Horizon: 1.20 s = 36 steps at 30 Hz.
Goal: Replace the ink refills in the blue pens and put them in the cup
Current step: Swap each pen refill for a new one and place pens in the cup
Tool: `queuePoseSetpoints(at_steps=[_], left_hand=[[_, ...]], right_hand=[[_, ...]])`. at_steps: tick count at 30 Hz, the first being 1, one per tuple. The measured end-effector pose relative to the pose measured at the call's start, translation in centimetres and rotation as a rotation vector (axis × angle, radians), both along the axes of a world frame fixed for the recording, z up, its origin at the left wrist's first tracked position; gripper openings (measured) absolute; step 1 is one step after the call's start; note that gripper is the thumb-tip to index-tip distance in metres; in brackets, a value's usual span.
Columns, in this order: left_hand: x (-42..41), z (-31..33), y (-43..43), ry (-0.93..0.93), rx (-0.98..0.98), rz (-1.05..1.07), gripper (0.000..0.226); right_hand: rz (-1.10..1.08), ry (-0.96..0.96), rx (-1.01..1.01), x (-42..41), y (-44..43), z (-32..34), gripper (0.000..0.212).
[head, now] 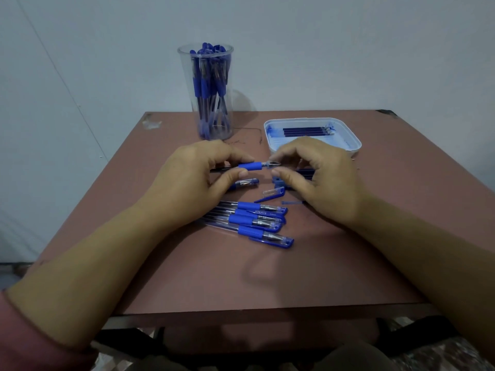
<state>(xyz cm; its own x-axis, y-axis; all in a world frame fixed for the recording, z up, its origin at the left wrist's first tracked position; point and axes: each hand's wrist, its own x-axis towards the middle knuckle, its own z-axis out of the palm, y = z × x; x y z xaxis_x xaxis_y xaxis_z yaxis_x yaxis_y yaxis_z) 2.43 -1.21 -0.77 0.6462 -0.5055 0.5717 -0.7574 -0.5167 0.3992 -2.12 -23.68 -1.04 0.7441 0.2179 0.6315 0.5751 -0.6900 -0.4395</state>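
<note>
Near: capped pens [257, 222] on tabletop [241, 277] | Mid: your left hand [198, 172] grips the pen [250, 166], axis left-right; your right hand [316, 178] fingers [284, 175] pinch its tip [272, 164], right end | Far: refills [305, 131] in tray [356, 145]; cup [205, 76] back-left, nearer your left hand.

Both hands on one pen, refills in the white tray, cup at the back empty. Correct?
No. The cup isn't empty: the head view shows it packed with blue pens. Otherwise right: left hand and right hand hold one pen, refills lie in the white tray.
</note>
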Motion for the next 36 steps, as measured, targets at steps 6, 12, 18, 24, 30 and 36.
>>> queuePoseSetpoints(at_steps=[6, 12, 18, 24, 30, 36], left_hand=[[-0.10, -0.11, -0.05, -0.035, 0.026, -0.001, 0.026], [-0.16, -0.05, -0.06, -0.041, 0.029, 0.000, 0.026], [-0.28, -0.04, -0.16, -0.036, 0.021, -0.004, 0.026], [-0.30, -0.05, -0.17, -0.041, 0.024, -0.004, 0.026], [-0.28, -0.04, -0.17, -0.043, 0.028, -0.002, 0.027], [-0.11, -0.17, -0.16, -0.051, 0.018, -0.006, 0.026]], right_hand=[[-0.006, 0.038, -0.040, 0.32, -0.17, -0.35, 0.022], [0.009, -0.054, -0.080, 0.37, -0.26, -0.36, 0.013], [-0.002, 0.004, -0.029, 0.19, -0.35, -0.39, 0.028], [0.011, 0.014, -0.063, 0.37, -0.38, -0.38, 0.023], [0.018, -0.009, -0.061, 0.30, -0.30, -0.27, 0.015], [0.008, 0.065, -0.022, 0.25, -0.36, -0.29, 0.030]])
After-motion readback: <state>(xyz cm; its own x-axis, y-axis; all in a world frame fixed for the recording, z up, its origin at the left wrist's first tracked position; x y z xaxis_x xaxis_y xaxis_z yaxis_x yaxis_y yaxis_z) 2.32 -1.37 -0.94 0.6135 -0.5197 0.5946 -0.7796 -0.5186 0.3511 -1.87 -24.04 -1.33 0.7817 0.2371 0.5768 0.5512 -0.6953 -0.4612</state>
